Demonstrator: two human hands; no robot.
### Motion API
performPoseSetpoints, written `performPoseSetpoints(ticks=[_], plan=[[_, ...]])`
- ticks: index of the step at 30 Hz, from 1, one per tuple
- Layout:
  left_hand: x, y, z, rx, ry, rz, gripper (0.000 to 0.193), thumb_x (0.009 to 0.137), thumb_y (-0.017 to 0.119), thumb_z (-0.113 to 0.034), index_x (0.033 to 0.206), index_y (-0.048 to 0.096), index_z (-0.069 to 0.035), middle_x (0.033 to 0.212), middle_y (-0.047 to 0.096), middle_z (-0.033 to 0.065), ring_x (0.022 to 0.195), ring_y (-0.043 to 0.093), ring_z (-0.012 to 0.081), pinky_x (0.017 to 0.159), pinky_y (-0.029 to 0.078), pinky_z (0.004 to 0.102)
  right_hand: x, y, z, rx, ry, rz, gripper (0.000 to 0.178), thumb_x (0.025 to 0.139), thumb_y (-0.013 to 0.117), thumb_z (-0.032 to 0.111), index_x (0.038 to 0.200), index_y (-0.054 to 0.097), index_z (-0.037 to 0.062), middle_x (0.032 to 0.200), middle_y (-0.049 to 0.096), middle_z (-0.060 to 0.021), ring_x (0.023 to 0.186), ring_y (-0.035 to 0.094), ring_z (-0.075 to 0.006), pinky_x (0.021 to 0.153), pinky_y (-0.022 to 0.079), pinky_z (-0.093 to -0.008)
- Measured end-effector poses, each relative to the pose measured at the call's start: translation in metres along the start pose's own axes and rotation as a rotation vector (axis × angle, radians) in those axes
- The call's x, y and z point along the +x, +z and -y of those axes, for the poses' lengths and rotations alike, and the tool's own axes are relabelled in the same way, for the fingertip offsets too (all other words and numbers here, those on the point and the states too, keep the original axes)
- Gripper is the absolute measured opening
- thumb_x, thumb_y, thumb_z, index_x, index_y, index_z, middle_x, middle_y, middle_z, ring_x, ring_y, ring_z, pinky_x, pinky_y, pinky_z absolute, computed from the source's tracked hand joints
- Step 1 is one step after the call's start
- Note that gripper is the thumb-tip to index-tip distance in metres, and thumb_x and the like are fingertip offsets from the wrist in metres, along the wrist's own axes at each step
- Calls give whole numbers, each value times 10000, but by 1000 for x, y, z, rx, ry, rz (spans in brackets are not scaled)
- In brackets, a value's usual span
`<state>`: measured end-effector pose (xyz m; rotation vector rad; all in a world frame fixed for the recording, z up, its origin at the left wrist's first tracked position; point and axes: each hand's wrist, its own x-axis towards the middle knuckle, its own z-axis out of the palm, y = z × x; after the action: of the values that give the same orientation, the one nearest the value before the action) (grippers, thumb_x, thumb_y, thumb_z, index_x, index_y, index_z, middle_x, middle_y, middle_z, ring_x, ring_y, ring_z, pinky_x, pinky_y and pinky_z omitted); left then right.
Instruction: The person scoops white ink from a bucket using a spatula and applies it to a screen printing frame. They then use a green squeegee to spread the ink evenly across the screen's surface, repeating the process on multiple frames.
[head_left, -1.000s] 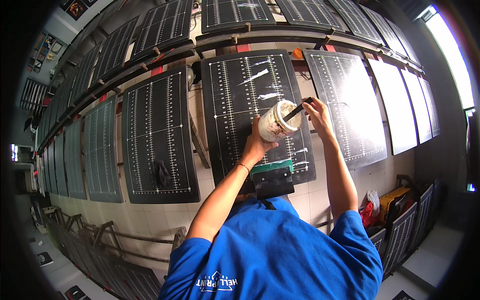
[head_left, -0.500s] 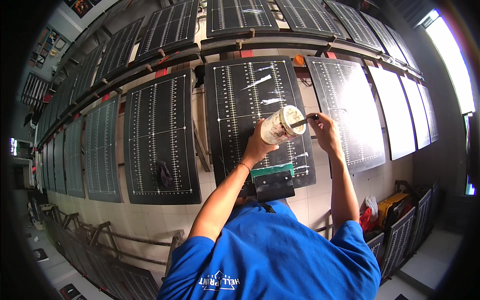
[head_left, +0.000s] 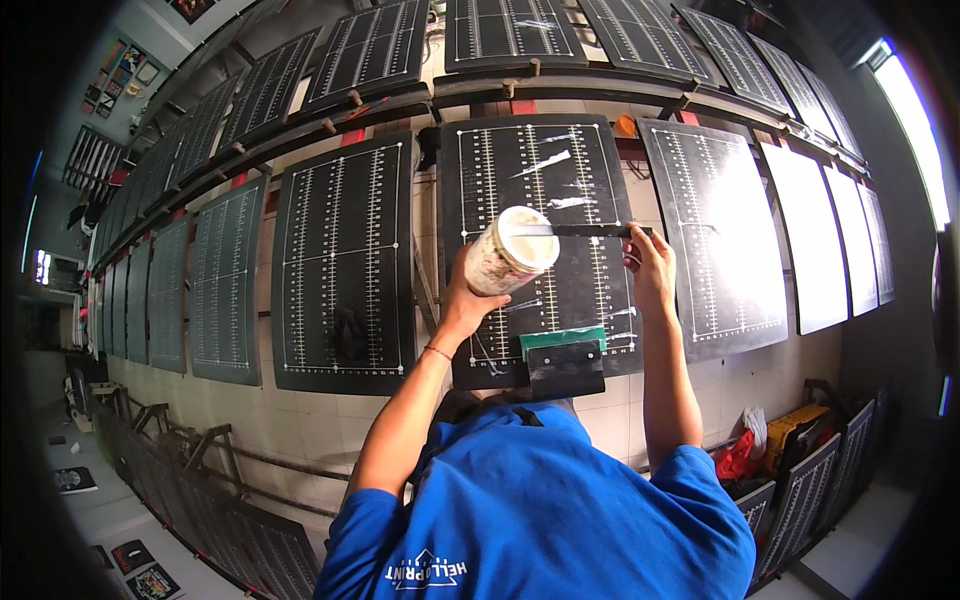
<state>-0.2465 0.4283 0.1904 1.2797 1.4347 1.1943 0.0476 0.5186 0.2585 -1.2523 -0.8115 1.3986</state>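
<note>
My left hand point(head_left: 467, 303) is closed around a translucent, paste-smeared plastic tub point(head_left: 497, 265), tilted with its round mouth facing up and to the right. In my right hand point(head_left: 652, 268) the fingers pinch the end of a black-handled spatula point(head_left: 592, 231). Its pale blade reaches over or into the tub's mouth; how deep it goes I cannot tell. Both hands are above a black printing board point(head_left: 505, 150) with white ruler marks and several white smears. At the board's near edge lies a black squeegee-like block point(head_left: 565, 368) with a green strip point(head_left: 563, 341).
Similar marked boards stand in rows on either side and behind; the right one point(head_left: 690, 200) shines with glare. A dark crumpled cloth point(head_left: 350, 333) lies on the left board point(head_left: 310, 220). Wooden pegs point(head_left: 535, 68) stick up from the far rail. Low right are a yellow case point(head_left: 797, 438) and red bag point(head_left: 738, 458).
The tub and my hands have shifted left over the board. The spatula has drawn rightward relative to the tub and lies flatter, with more of its length showing. The whole view has turned slightly.
</note>
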Motion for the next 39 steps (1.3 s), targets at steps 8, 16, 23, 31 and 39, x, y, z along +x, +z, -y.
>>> performPoseSetpoints(ticks=[8, 16, 23, 31, 39], plan=[[-6, -94, 20, -100, 28, -145, 930, 631, 848, -67, 1416, 351, -41, 1343, 490, 112, 1261, 476, 237, 1078, 382, 368, 52, 31, -67, 283, 80, -93, 169, 949, 610, 146, 1020, 653, -2, 730, 589, -9, 600, 517, -70, 518, 412, -209], [-14, -201, 38, -170, 34, -199, 926, 631, 851, -98, 1407, 350, -36, 1313, 498, 131, 1214, 507, 238, 1048, 415, 371, 62, 54, -128, 87, 91, -438, 121, 917, 664, 191, 915, 614, 81, 736, 589, 0, 615, 555, -95, 483, 425, -230], [-33, -294, 54, -209, 15, -273, 980, 648, 855, -125, 1443, 293, -15, 1316, 490, 140, 1222, 508, 243, 1046, 428, 379, -11, 135, -91, -523, -399, -290, 233, 973, 617, 217, 1161, 692, 103, 1014, 680, -32, 877, 626, -153, 711, 510, -319], [-44, -345, 63, -291, -51, -277, 978, 664, 855, -117, 1462, 294, -43, 1374, 438, 116, 1273, 455, 231, 1079, 399, 378, -64, 174, -137, -1602, -774, 12, 256, 884, 595, 108, 1119, 693, 126, 1101, 692, -36, 975, 639, -226, 826, 526, -343], [-48, -348, 66, -295, -27, -209, 967, 669, 857, -130, 1454, 300, -44, 1344, 456, 110, 1254, 470, 225, 1070, 406, 374, -151, 171, -164, -1401, -659, -23, 279, 847, 628, 62, 1112, 700, 108, 1085, 702, -56, 966, 673, -249, 816, 537, -354]])
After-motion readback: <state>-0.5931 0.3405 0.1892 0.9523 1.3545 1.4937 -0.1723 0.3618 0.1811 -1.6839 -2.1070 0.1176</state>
